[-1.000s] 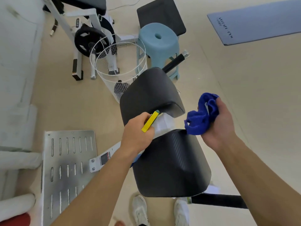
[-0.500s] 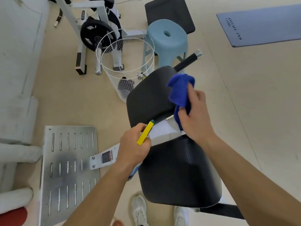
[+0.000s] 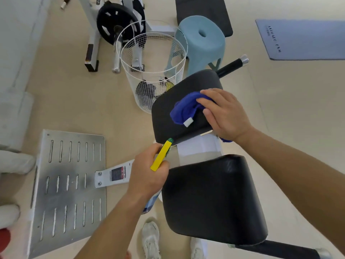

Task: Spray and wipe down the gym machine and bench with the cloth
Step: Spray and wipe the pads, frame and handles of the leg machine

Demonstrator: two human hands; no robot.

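Pressing bunched cloth (image 3: 184, 109) on mid-frame pad (image 3: 164, 126) with flat right hand (image 3: 225, 114), gripping spray bottle (image 3: 161, 156) in left hand (image 3: 149, 172); might skip pad's edges.

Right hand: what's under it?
Under the right hand lies the blue cloth, pressed onto the far black pad. The palm covers the cloth's middle; a scrap shows by the wrist.

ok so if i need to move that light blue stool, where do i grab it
Hook fingers into the round hole in the seat of the stool, from above. It stands upright, hole facing up; the wire basket crowds its left side and the black pad its near side.
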